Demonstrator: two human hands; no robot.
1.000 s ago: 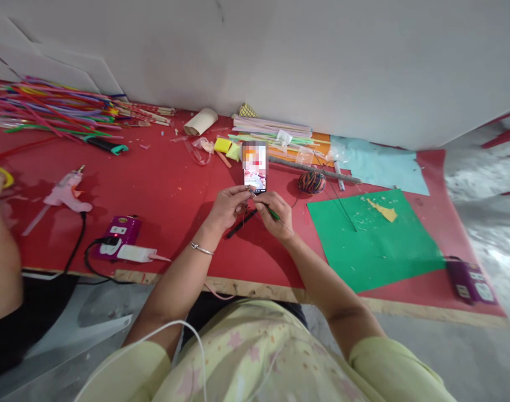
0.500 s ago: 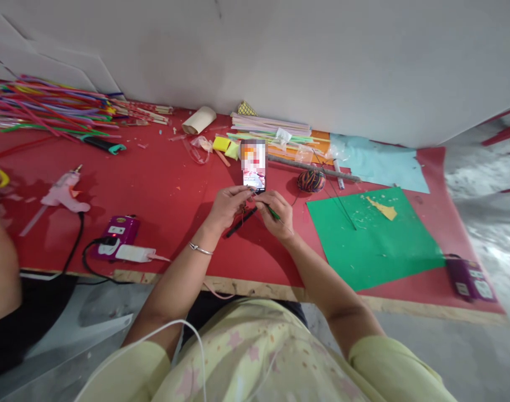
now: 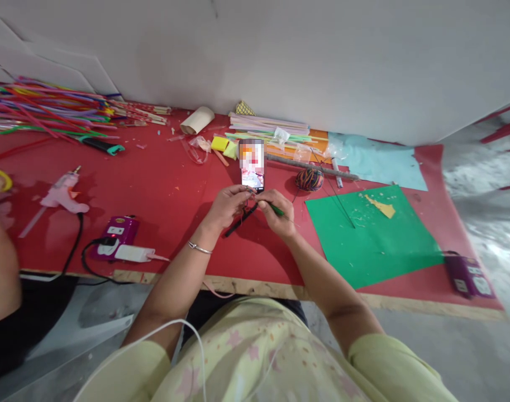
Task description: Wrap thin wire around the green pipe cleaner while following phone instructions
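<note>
Both forearms reach forward from the person's body over the table edge, angled inward, so that the left hand (image 3: 232, 206) and the right hand (image 3: 277, 213) meet just in front of an upright-looking phone (image 3: 252, 174) with a lit screen. The left hand, with a silver bangle (image 3: 199, 247) on its wrist, has thumb and fingers closed in a narrow pinch on a small bit of yarn (image 3: 251, 191), too small to make out in detail. The right hand is curled around a slim green tool (image 3: 276, 210), its front end pointing toward the left fingertips, so the yarn and the tool come together between the two hands. A black stick (image 3: 238, 224) lies slantwise beneath them. The table (image 3: 166, 192) has a red cover, and to the right of the phone sit a multicoloured yarn ball (image 3: 309, 180) and a green sheet (image 3: 372, 240) with a yellow scrap (image 3: 382, 207) on it. Behind lie straws (image 3: 269, 124), a cardboard tube (image 3: 197, 120) and a pale blue sheet (image 3: 378, 162). At left are a heap of coloured sticks (image 3: 49, 106), a pink glue gun (image 3: 64, 192) and a purple power strip (image 3: 116, 237). Another person's arm (image 3: 1, 257) enters at the far left. A pale wall (image 3: 288, 61) stands behind the table, with grey floor (image 3: 485, 212) at right.
</note>
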